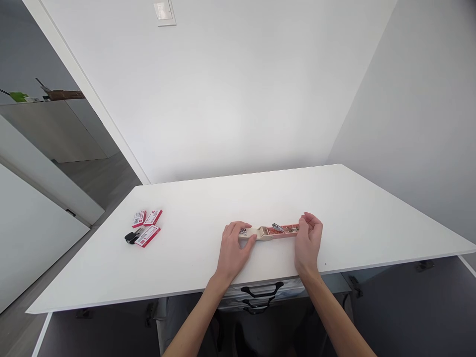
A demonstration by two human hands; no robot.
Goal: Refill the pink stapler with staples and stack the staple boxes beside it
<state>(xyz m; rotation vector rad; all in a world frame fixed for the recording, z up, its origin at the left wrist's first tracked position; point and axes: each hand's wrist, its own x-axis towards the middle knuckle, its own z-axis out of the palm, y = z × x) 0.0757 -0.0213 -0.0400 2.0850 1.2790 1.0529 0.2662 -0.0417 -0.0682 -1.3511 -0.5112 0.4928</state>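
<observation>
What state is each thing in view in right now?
stapler: lying flat on the table, swung open, red tray exposed.
left hand: fingers closed on the stapler's beige end.
right hand: fingers curled on its red end.
three red boxes: shut, lying flat, clustered.
black item: lying against the boxes.
drawers: look shut, under the table.

1. Bright, even, soft light; the white worktop (pixel 353 213) and wall (pixel 238 99) nearly wash out.
2. Shadows are faint: thin soft ones beneath the left hand (pixel 233 250), the right hand (pixel 308 243) and the long box (pixel 273 231) in their grip.
3. Sharp around the grip; print there is too small to read.
4. Far from the grip, straight edges splay outward; below it, under the worktop, it is dim.
</observation>
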